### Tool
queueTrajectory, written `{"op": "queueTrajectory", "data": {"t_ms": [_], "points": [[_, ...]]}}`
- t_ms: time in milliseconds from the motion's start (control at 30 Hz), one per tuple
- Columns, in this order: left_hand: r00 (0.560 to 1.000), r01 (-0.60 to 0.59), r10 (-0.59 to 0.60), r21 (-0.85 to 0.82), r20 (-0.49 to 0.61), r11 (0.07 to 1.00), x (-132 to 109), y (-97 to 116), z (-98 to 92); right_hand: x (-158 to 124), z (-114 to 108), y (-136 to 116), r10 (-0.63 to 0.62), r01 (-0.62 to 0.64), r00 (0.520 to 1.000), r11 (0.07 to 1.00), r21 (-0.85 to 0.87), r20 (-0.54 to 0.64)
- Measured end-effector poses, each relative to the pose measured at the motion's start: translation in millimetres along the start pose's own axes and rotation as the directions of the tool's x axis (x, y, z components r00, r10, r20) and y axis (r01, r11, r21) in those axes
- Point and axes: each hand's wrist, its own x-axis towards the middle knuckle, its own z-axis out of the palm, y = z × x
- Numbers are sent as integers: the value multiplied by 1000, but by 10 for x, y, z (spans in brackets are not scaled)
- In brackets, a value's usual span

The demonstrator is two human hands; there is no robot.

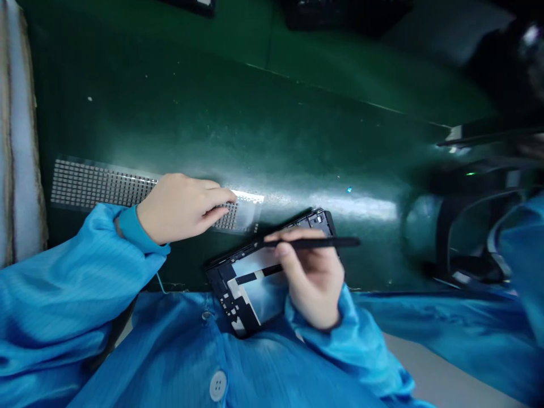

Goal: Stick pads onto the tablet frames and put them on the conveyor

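Observation:
A long clear sheet [97, 184] carrying rows of small grey pads lies on the green table. My left hand [182, 205] rests over it, fingers curled, with thumb and forefinger gripping near its right end; what lies under the palm is hidden. In my right hand [314, 280] are black tweezers [335, 242], held between thumb and fingers and pointing left. Below them an opened tablet-like device [263, 300] lies tilted at the table's near edge, against my blue coat. Its inside shows silvery panels, and my right hand covers part of it.
The green table [238, 124] stretches away in front. A tiny blue bit [349, 189] lies to the right. Farther right stands a dark curved object [450, 238], near another person's blue sleeve [522, 255]. A pale padded edge [17, 136] borders the left side.

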Motion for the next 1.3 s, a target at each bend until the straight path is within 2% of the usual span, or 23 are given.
{"op": "queueTrajectory", "data": {"t_ms": [67, 133, 367, 500, 633, 733, 800, 867, 1000, 1200, 1300], "points": [[1000, -3, 3, -16, -5, 1000, 0, -2, 2, -251, 73, 19, -74, 72, 997, 995, -67, -19], [1000, -2, 1, -27, -3, 1000, 1, -3, 2, -354, 133, 59, -128, 127, 992, 986, -111, 2], [999, 27, -27, -31, 24, 999, -3, 5, -9, -308, 160, 83, -206, 211, 978, 958, -194, 43], [999, 30, -29, -28, 29, 999, 0, 11, -18, -209, 65, -95, -268, 328, 938, 889, -320, 217], [999, 28, -27, -20, 43, 999, 16, 20, -36, 304, -53, -133, -167, 262, 934, 922, -286, 315], [998, 34, -33, -24, 61, 999, 29, 29, -62, 766, -63, 1, -97, 190, 927, 954, -232, 361], [996, 48, -46, -25, 81, 999, 34, 35, -78, 952, -39, 91, -62, 149, 920, 969, -198, 387], [994, 55, -52, -28, 95, 998, 36, 36, -86, 1013, -18, 141, -30, 104, 916, 981, -166, 401], [997, 43, -40, -45, 72, 998, 28, 23, -70, 957, -12, 146, -1, 48, 926, 992, -113, 378], [999, 14, -12, -57, 36, 998, 8, -5, -38, 1028, -4, 112, -52, 144, 908, 971, -192, 415], [1000, 13, -12, -49, 19, 999, 5, -15, -28, 968, -67, 81, -5, 47, 923, 994, -101, 384]]}}
